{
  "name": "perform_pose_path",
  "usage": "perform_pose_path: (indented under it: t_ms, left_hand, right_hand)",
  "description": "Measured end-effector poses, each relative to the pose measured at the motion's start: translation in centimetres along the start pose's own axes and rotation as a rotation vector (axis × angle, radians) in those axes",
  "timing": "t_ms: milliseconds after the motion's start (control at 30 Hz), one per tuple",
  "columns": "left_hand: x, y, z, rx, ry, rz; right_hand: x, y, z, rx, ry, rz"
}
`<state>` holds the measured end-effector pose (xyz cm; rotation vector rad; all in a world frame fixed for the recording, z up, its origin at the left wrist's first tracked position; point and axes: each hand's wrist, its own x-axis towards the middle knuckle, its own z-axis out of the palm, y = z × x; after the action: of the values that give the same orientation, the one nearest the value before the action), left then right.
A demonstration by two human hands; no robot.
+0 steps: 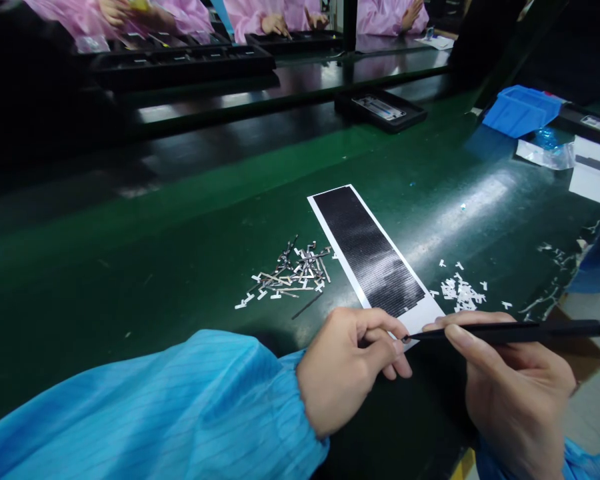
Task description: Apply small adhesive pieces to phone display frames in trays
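Pinching a tiny dark piece (406, 339) in left hand (347, 363), gripping slim black tweezers (525, 330) in right hand (520, 383), apparently for precise control; facing a black-striped white rectangular sheet (370, 250) just beyond the hands, seemingly placed for easy reach.

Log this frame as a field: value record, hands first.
left hand: thumb and forefinger together at the tool tip; anything pinched too small to identify
right hand: grips slim black tool
sheet: white-edged, dark ribbed face, flat on green table
left of sheet: loose pile of thin strips
right of sheet: small white pieces
upper right: blue bin
far side: co-workers in pink sleeves
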<state>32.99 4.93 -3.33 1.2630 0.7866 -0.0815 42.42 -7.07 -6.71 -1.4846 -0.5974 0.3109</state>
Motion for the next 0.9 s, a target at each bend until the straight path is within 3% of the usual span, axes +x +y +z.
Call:
perform_pose_path:
  t_ms: [500,900]
  left_hand:
    - [-0.12,0.14,0.11,0.028,0.003,-0.013]
    - [0.06,0.1,0.04,0.041,-0.007,-0.022]
  right_hand:
    - [0.07,-0.15,0.06,-0.106,0.0,-0.07]
    - [-0.17,0.48,-0.39,-0.131,0.012,-0.008]
